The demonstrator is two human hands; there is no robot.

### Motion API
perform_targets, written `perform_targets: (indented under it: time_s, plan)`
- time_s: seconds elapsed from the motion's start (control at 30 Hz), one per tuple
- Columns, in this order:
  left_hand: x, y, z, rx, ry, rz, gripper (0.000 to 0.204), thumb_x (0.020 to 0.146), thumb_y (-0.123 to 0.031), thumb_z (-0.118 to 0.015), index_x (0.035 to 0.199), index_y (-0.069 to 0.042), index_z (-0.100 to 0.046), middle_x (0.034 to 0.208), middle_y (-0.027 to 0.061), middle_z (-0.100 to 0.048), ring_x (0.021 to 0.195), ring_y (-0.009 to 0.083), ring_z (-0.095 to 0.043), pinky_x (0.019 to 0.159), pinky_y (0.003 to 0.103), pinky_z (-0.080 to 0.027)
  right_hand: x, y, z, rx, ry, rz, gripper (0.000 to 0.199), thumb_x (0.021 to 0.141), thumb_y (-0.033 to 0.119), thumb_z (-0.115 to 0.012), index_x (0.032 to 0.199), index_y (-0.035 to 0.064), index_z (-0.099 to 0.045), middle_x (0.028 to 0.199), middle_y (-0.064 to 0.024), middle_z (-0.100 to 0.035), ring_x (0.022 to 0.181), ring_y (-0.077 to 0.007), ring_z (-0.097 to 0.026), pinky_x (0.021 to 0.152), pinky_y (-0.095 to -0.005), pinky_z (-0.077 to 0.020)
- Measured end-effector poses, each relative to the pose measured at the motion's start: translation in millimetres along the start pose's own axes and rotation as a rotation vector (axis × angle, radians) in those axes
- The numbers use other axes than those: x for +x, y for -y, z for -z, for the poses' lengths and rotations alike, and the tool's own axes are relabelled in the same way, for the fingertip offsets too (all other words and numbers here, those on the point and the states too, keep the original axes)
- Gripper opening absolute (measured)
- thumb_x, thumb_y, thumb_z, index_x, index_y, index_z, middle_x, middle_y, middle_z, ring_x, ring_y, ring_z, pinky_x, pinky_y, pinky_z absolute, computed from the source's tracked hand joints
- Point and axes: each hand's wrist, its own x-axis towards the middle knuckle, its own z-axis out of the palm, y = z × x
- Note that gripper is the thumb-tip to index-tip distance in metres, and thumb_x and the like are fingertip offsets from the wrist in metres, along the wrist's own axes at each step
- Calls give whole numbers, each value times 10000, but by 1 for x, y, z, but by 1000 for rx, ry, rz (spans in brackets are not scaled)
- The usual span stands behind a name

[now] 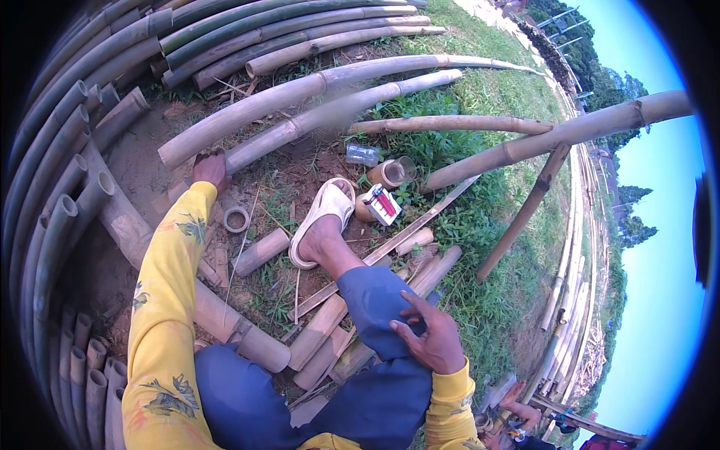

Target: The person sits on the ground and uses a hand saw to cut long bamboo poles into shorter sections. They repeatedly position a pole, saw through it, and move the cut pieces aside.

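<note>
My left hand (pixel 209 169) is stretched out to the far left, its fingers curled at the ends of two long bamboo poles. The nearer bamboo pole (pixel 330 115) ends right beside the knuckles, and the thicker bamboo pole (pixel 300 88) runs just beyond them. What the fingers close on is hidden. Over my right knee, my right hand (pixel 433 335) hangs with fingers and thumb apart, holding nothing. A short cut bamboo ring (pixel 236 219) lies on the soil near my left forearm.
Bamboo poles (pixel 56 225) are stacked at left. By my sandalled foot (pixel 324 225) are a clear plastic cup (pixel 362 154), a bamboo container (pixel 386 174) and a white packet with a red lighter (pixel 382 204). A propped bamboo pole (pixel 559 139) slants across the right. Another person's hand (pixel 517 405) shows at lower right.
</note>
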Motion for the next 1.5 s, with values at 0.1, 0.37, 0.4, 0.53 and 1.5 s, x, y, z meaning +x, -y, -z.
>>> perform_targets:
  time_s: [0.1, 0.37, 0.4, 0.53, 1.5]
  plan:
    - [-30, -7, 19, -18, 3, -117, 641, 741, -409, -844, 1173, -5, -598, 1047, 198, -747, 999, 374, -728, 965, 452, -540, -6, -4, -3, 19, -14, 22, 589, 852, 274, -849, 1373, 95, -643, 981, -143, -756, 803, -282, -738, 712, -382, -591]
    - [-197, 53, 160, 36, -207, -194, 522, 678, -312, -799, 1065, -15, -615, 1013, 205, -704, 965, 370, -689, 933, 442, -513, 5, -1, -5, 106, -41, 188, 622, 865, 255, -840, 1398, 39, -604, 999, -157, -740, 755, -255, -723, 688, -371, -579]
    - [-226, 64, 177, 91, -195, -177, 513, 671, -302, -805, 1054, -22, -609, 996, 194, -697, 955, 363, -685, 926, 439, -509, 8, 3, -8, 204, -29, 214, 637, 871, 260, -839, 1412, 34, -590, 1012, -155, -742, 751, -247, -721, 681, -369, -577]
    - [-349, 121, 234, 225, -262, -135, 507, 638, -277, -835, 1015, -48, -583, 928, 150, -662, 920, 335, -665, 913, 430, -492, 82, 48, -50, 793, 128, 218, 755, 908, 369, -817, 1470, -24, -502, 1164, -192, -720, 870, -238, -723, 750, -347, -581]
    - [-854, 143, 172, 264, -244, 393, 689, 572, -291, -880, 1136, -44, -570, 1054, 130, -620, 1018, 318, -612, 1015, 455, -456, 4, 208, -298, 1423, 933, -189, 777, 885, 505, -765, 1441, 41, -485, 1354, -124, -568, 1248, -287, -548, 1042, -463, -407]
